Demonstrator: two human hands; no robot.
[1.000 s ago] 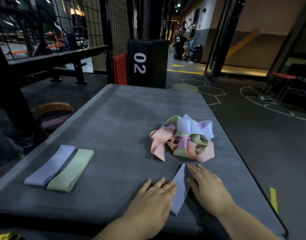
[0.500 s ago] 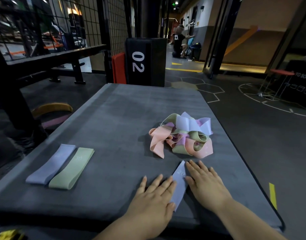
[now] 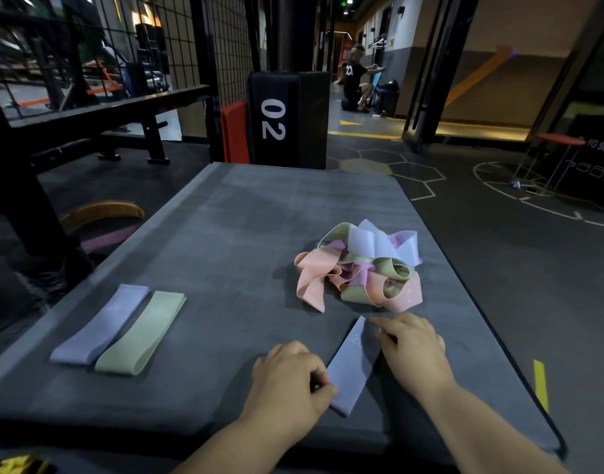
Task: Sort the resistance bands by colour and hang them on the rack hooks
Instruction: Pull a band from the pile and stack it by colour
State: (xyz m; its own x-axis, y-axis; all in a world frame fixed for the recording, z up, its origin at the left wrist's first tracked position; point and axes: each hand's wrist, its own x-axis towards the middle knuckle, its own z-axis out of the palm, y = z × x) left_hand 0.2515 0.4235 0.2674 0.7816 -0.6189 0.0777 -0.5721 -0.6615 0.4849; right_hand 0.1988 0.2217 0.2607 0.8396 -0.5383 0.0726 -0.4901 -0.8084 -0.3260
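Just switched from flat pressing to pinching lavender band (image 3: 353, 367) with left hand (image 3: 286, 378); right hand (image 3: 415, 347) at far corner, grip unclear. Smoothing done, lift likely.

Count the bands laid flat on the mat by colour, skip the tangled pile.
Lavender bands: 2
Green band: 1
Total: 3 flat; tangled pile left out.
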